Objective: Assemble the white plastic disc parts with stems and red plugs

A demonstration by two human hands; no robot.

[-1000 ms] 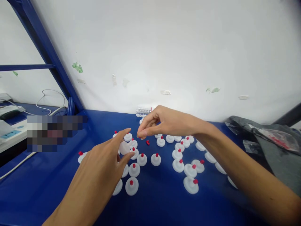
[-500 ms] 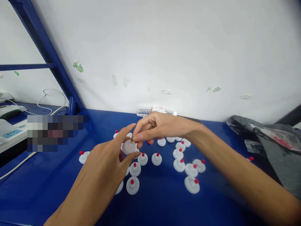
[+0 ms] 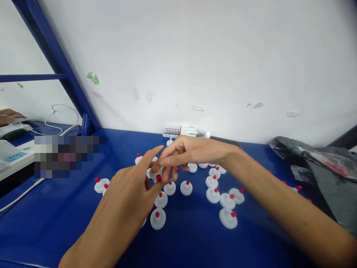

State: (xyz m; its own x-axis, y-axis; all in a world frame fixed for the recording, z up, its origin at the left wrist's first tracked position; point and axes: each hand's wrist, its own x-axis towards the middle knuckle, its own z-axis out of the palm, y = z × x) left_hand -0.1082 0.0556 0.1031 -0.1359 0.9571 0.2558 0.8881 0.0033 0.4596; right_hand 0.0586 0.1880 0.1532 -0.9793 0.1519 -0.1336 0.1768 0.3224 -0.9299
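Observation:
My left hand (image 3: 131,186) curls thumb and fingers around a white plastic disc with a red-tipped nozzle (image 3: 156,174), held above the blue table. From the right, my right hand (image 3: 181,152) reaches over the same disc, its thumb and bent fingers closed at the edge and partly covering it. Below the hands lie similar discs, such as a white disc with a red tip (image 3: 158,219) and another single white disc (image 3: 186,188). To the right, a row of white discs (image 3: 213,195) lies under my forearm.
A clear plastic bottle (image 3: 188,131) lies against the wall. Grey plastic bags (image 3: 320,160) with red pieces lie at the right. A power strip (image 3: 16,156) and white cable (image 3: 25,197) are at the left, near a blue metal post (image 3: 55,67). Another person's hand (image 3: 11,113) shows far left.
The held disc has turned: its broad round face showed before, and now its red tip shows near my left thumb. Another person's hand has come into view at far left.

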